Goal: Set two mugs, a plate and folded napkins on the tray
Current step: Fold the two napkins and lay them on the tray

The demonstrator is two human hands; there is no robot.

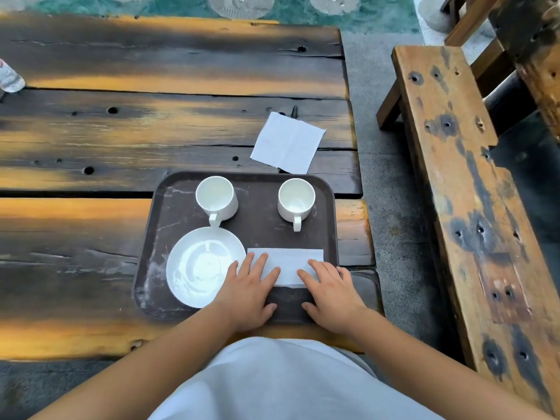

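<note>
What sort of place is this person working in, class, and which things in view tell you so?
Probably an outdoor café or garden seating area. The clues: a rough plank table, a matching wooden bench on a concrete floor, and a serving tray set with mugs.

Weathered plank table, dark and orange-streaked, fills the frame. At three o'clock, a worn wooden bench on grey pavement. Nine o'clock, a plastic bottle at the edge. Twelve o'clock, teal patterned ground.
</note>
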